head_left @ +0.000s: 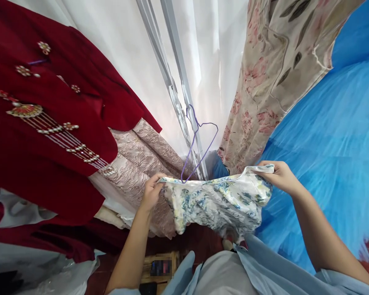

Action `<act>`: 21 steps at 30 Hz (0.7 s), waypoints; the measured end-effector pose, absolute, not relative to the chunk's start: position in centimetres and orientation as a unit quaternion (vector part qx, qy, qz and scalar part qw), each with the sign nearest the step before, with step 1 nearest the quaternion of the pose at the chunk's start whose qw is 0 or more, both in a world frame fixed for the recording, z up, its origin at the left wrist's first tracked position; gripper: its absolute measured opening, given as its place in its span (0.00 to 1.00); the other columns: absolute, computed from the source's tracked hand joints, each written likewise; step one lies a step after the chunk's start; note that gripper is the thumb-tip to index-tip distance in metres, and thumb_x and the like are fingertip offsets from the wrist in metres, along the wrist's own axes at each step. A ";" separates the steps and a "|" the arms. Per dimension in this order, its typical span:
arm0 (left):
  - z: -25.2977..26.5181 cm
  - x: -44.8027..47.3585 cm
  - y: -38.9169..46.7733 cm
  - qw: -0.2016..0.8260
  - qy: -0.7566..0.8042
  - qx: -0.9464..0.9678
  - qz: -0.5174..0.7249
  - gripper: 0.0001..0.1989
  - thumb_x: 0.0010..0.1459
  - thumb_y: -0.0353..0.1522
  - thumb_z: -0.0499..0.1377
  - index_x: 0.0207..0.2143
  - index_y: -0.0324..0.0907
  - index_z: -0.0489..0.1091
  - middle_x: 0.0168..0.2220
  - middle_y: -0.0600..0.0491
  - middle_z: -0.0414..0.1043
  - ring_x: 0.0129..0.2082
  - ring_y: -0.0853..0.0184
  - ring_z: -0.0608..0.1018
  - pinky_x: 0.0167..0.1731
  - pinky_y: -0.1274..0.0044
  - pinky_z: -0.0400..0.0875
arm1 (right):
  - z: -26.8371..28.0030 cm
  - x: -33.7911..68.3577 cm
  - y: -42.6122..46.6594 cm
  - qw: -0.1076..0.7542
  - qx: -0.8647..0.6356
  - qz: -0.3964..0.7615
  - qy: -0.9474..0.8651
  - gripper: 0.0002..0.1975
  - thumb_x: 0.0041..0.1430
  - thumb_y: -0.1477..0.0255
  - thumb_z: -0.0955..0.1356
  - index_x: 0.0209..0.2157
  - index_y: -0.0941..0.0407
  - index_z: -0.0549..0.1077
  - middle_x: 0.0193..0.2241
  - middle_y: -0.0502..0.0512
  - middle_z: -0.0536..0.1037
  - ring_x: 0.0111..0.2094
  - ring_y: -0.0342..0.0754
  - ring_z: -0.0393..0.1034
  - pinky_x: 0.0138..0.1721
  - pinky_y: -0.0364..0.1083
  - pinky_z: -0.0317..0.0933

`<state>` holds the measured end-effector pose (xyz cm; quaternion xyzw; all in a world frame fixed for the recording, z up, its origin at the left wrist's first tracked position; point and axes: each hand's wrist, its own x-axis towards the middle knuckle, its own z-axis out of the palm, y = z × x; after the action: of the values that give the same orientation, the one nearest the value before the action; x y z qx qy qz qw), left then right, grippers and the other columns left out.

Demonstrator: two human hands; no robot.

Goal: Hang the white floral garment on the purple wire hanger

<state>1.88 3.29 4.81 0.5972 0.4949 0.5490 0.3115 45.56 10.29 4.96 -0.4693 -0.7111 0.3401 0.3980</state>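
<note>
- Our left hand (153, 191) and right hand (280, 175) are grasping the floral garment (218, 200) by opposite ends of its top edge.
- It is hanging spread between them, seemingly touching the purple hanger (208, 123).
- Spreading is looking done; letting go is remaining.

**Dress shop or costume room, apparently**

Around you are a beaded red jacket (83, 119), a beige flowered dress (258, 90) and a fluffy blue gown (320, 135); before you stand metal posts (174, 41), with white curtain (227, 61) behind.
</note>
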 end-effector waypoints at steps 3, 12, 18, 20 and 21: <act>6.6 3.5 5.1 0.341 0.426 0.582 0.602 0.20 0.56 0.50 0.64 0.28 0.43 0.69 0.37 0.48 0.73 0.42 0.59 0.79 0.42 0.68 0.77 | 4.4 45.3 11.3 0.428 -0.471 0.337 -0.694 0.20 0.52 0.54 0.73 0.22 0.57 0.73 0.18 0.50 0.68 0.21 0.42 0.59 0.22 0.42 0.52; 7.4 5.2 5.6 0.468 0.325 0.601 0.561 0.26 0.52 0.49 0.68 0.20 0.39 0.64 0.52 0.42 0.70 0.58 0.45 0.73 0.49 0.53 0.77 | 1.4 45.1 11.8 0.402 -0.452 0.376 -0.702 0.18 0.56 0.58 0.70 0.26 0.59 0.76 0.21 0.51 0.71 0.24 0.43 0.61 0.25 0.42 0.55; 8.2 6.5 6.8 0.471 0.389 0.530 0.589 0.20 0.54 0.48 0.67 0.29 0.42 0.68 0.58 0.45 0.70 0.51 0.54 0.78 0.43 0.64 0.80 | 1.0 45.4 12.3 0.412 -0.464 0.364 -0.694 0.17 0.55 0.58 0.70 0.26 0.59 0.77 0.21 0.51 0.73 0.23 0.43 0.62 0.25 0.42 0.54; 8.3 7.2 8.6 0.476 0.426 0.463 0.614 0.19 0.50 0.46 0.70 0.33 0.42 0.69 0.48 0.46 0.77 0.40 0.61 0.81 0.35 0.74 0.78 | 1.4 45.1 13.1 0.451 -0.473 0.349 -0.671 0.17 0.55 0.58 0.71 0.25 0.59 0.76 0.20 0.51 0.72 0.22 0.43 0.61 0.25 0.42 0.54; 8.3 7.4 9.6 0.491 0.436 0.437 0.615 0.21 0.47 0.45 0.72 0.33 0.41 0.70 0.40 0.47 0.79 0.34 0.65 0.80 0.30 0.77 0.75 | 1.7 45.0 13.7 0.471 -0.474 0.342 -0.660 0.17 0.54 0.58 0.71 0.24 0.59 0.76 0.20 0.50 0.71 0.22 0.42 0.61 0.24 0.42 0.53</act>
<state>7.45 9.56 8.28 0.4368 0.4361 0.6148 0.4910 44.95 13.68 1.65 -0.4742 -0.6603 0.3423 0.4711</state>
